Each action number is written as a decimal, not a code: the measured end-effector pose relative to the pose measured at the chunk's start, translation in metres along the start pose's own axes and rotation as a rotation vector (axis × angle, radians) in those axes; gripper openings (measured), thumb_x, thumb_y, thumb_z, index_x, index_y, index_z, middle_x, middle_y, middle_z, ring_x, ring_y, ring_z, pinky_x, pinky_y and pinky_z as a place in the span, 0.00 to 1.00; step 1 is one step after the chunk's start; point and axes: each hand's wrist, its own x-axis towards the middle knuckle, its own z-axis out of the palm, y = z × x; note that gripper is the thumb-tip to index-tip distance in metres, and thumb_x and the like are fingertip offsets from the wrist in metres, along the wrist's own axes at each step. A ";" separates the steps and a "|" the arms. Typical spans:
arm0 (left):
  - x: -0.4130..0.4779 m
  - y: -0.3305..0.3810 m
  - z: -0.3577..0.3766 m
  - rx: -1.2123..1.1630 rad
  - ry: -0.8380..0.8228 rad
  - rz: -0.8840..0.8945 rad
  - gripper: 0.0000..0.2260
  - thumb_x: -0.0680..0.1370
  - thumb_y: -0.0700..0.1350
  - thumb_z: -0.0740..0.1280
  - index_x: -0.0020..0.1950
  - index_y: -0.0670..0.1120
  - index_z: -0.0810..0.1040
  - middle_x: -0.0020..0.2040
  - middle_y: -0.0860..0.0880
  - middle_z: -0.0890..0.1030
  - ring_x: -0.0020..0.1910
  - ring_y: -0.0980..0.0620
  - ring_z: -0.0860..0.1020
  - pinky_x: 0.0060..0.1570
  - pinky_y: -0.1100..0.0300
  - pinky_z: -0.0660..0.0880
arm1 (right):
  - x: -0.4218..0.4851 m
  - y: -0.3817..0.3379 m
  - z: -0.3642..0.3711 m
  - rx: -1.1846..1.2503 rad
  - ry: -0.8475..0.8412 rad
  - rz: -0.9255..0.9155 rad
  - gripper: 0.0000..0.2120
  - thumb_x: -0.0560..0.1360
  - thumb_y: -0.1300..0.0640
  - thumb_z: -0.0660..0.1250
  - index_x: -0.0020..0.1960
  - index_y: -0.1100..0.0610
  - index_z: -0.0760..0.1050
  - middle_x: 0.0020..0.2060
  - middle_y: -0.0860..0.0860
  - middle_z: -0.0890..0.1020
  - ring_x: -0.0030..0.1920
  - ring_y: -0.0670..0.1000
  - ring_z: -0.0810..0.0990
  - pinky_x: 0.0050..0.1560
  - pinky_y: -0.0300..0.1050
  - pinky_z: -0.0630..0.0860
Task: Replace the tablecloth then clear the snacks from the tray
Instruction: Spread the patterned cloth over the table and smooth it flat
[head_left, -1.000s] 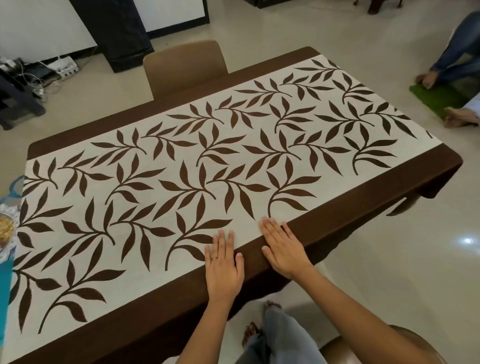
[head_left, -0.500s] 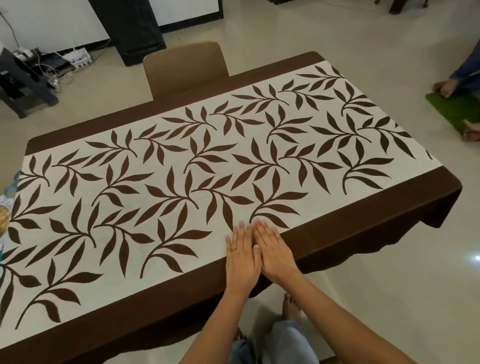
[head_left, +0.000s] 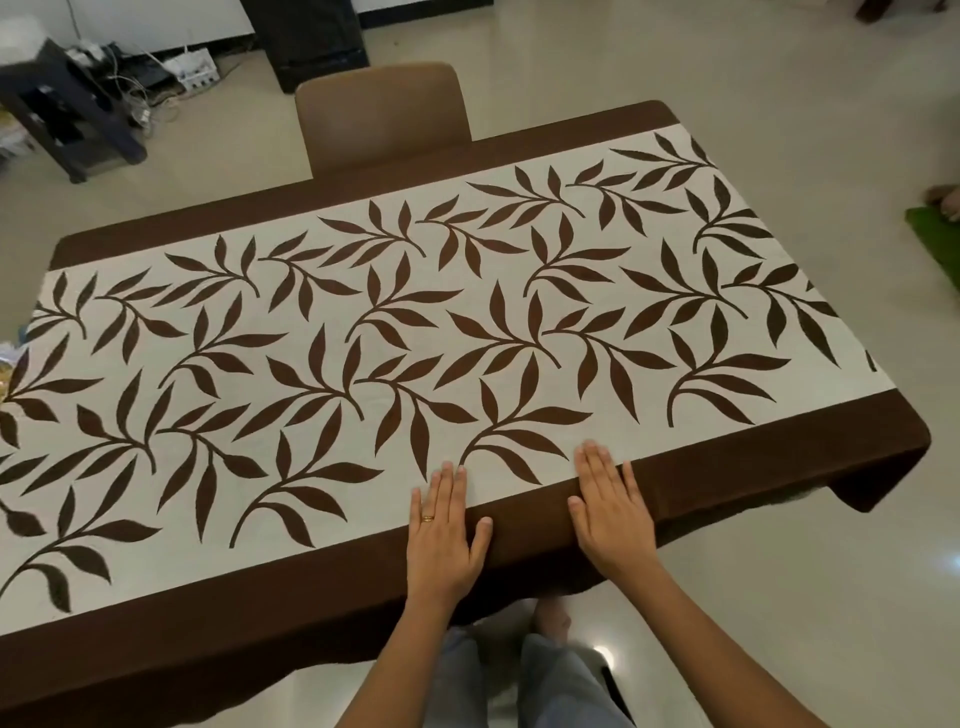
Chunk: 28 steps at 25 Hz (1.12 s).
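The tablecloth (head_left: 467, 322) is lying spread flat across the whole top, its cream panel of brown leaves running lengthwise and a plain brown border framing the long sides. The near border is folding over the edge closest to you and hanging down in a loose wavy hem, and the near right corner (head_left: 883, 467) is drooping in a soft point. You are pressing your left hand (head_left: 444, 535) flat on the cloth near that edge, fingers straight and together, thumb out, gripping nothing; its palm is sitting on the brown border and its fingertips are reaching onto the cream panel. A ring (head_left: 427, 518) is showing on one finger. Your right hand (head_left: 610, 514) is lying just as flat and empty, palm on the border, fingertips touching the seam where cream begins. The two hands are sitting apart, with a bare strip of border between them.

Your legs (head_left: 545, 675) are standing close against the near edge. A brown chair (head_left: 379, 114) is sitting tucked against the far edge. To your right, pale glossy floor (head_left: 779, 597) is lying open beside the short end, reaching out to a green mat (head_left: 935, 234). Far left, a dark stand (head_left: 62, 104) and a tangle of cables (head_left: 156, 78) are crowding the wall. Something pale and yellow (head_left: 6, 364) is poking in at the left edge, too cut off to identify
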 end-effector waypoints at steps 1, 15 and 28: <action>0.000 0.003 0.000 0.004 0.000 -0.018 0.30 0.80 0.60 0.48 0.79 0.48 0.50 0.79 0.50 0.49 0.78 0.53 0.43 0.75 0.50 0.39 | -0.001 0.014 -0.005 0.007 -0.004 0.016 0.30 0.80 0.44 0.42 0.78 0.54 0.45 0.78 0.49 0.48 0.77 0.47 0.43 0.75 0.47 0.37; 0.031 0.063 0.024 -0.058 0.003 0.148 0.25 0.83 0.52 0.45 0.77 0.43 0.59 0.77 0.46 0.58 0.77 0.49 0.53 0.73 0.47 0.51 | 0.008 0.005 -0.005 -0.029 -0.053 -0.120 0.28 0.81 0.46 0.43 0.78 0.56 0.49 0.78 0.51 0.53 0.78 0.48 0.48 0.74 0.51 0.46; 0.038 0.128 0.036 -0.095 0.011 0.037 0.27 0.82 0.57 0.46 0.78 0.45 0.55 0.78 0.47 0.55 0.78 0.49 0.50 0.75 0.50 0.42 | 0.014 0.093 -0.035 0.056 -0.040 -0.027 0.30 0.80 0.44 0.40 0.78 0.56 0.43 0.78 0.51 0.45 0.77 0.48 0.40 0.76 0.48 0.40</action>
